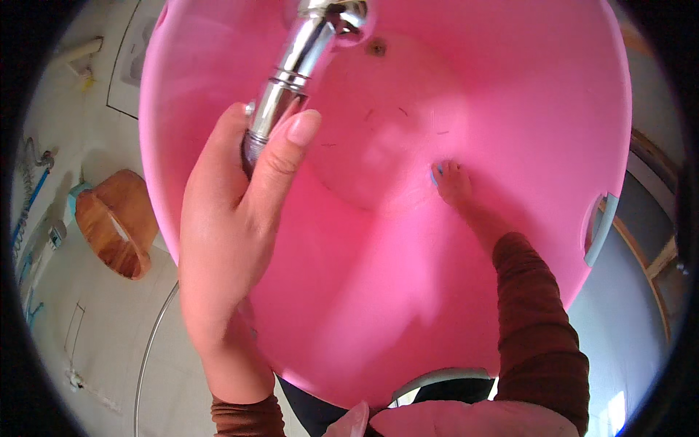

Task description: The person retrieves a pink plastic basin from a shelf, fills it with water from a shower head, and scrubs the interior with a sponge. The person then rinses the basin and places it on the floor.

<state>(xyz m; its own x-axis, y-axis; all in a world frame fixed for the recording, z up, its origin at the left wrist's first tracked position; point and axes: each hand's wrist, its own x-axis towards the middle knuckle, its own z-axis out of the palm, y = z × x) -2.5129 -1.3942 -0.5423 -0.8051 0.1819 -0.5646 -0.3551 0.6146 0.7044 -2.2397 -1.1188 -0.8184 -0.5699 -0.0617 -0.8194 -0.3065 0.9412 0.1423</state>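
Observation:
A large pink plastic tub (524, 109) fills most of the view, its opening facing me. My left hand (233, 218) is closed around a shiny chrome shower handle (291, 73) held over the tub's left side. My right hand (453, 183) reaches deep inside the tub and presses a small blue thing (435, 173), mostly hidden under the fingers, against the tub's bottom edge. Both forearms wear brown sleeves.
A small wooden stool (116, 222) stands on the pale tiled floor at the left. Pipes and a hose (33, 189) run along the far left wall. A grey handle (603, 229) sits on the tub's right rim. A wooden-framed door is at the right.

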